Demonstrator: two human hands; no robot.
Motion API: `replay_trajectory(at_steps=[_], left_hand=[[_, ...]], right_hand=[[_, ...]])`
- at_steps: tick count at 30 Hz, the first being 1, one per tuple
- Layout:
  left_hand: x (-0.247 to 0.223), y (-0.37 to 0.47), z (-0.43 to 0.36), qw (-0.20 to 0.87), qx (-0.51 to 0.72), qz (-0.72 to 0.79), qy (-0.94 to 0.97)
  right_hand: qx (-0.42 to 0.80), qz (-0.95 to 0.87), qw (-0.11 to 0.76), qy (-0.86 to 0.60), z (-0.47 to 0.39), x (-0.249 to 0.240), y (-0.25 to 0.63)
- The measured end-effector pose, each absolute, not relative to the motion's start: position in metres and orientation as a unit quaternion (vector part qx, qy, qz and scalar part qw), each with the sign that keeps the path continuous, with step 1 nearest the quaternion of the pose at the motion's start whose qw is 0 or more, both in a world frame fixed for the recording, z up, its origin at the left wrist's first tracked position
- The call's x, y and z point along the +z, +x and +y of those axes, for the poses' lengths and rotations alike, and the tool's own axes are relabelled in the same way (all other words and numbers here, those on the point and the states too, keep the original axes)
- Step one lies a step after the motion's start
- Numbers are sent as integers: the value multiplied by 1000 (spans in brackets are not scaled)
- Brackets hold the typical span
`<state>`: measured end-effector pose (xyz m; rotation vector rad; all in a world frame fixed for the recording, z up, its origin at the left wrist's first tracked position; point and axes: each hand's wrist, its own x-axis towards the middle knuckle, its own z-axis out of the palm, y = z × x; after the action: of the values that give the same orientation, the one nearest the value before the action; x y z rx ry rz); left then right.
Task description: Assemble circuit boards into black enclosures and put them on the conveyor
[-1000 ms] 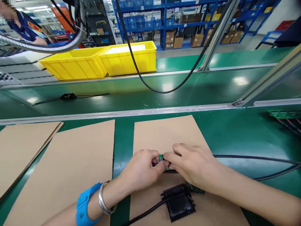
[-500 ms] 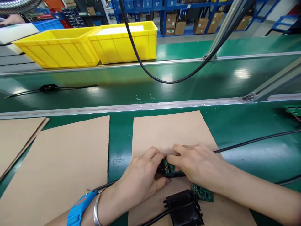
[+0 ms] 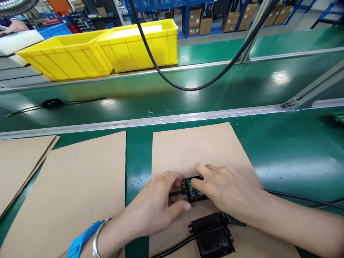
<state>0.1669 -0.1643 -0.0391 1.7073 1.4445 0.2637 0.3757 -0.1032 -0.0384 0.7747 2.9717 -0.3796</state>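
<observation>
Flanking a circuit board (image 3: 195,192), left fingers (image 3: 172,177) apart; right fingers (image 3: 202,170) partly hidden, grip unclear.

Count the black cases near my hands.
2: one case between your left hand and right hand, partly covered; the other case lower down, nearer you. No others show.

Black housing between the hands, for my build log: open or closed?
Open: the green circuit board shows inside the black housing; the right hand hides the rest.
</observation>
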Motion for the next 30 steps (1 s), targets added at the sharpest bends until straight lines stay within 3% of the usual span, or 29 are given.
replay_trajectory(at_steps=[3,5,10,14,22,25,30], left_hand=[[-36,164,-157,539,39,581,608],[-35,170,-155,532,30,585,611],[-43,190,-173,203,128,564,790],[-59,187,-190,59,146,540,827],[-68,205,-203,-172,-42,506,844],[-68,207,-203,-183,-60,504,842],[-72,193,-203,-108,-13,515,850]], right_hand=[[-149,954,15,258,-101,-38,376],[-160,952,6,262,-100,-39,377],[-188,947,-11,262,-99,-41,379],[-213,940,-26,266,-100,-42,380],[-158,953,-58,253,-96,-51,379],[-170,955,-58,236,-92,-51,378],[-281,928,-19,243,-84,-40,360]])
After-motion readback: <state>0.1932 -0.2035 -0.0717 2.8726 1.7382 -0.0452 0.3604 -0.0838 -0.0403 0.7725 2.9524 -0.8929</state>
